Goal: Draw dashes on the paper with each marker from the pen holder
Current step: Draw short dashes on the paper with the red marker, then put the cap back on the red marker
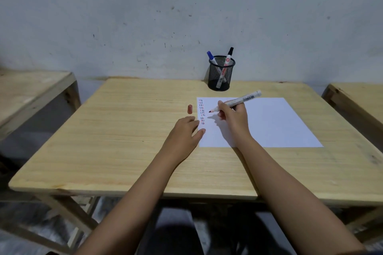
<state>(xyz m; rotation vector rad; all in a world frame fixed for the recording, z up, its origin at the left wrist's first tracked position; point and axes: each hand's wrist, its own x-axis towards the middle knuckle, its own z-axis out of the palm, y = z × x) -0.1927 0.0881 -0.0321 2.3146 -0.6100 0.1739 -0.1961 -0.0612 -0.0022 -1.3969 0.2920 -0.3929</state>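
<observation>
A white sheet of paper (pixel 269 122) lies on the wooden table (pixel 124 130), with columns of red, black and blue dashes (pixel 201 111) along its left edge. My right hand (pixel 233 117) grips an uncapped red marker (pixel 236 101), tip pointing left just above the paper beside the dashes. My left hand (pixel 184 132) rests flat at the paper's left edge, fingertips touching it, holding nothing. The red cap (pixel 189 109) stands on the table left of the paper. A black mesh pen holder (pixel 221 74) at the back holds a blue marker (pixel 211 57) and a black marker (pixel 228 57).
A grey wall rises right behind the table. Other wooden tables stand at the left (pixel 31 93) and at the right (pixel 356 99), with gaps between. My legs show under the near edge.
</observation>
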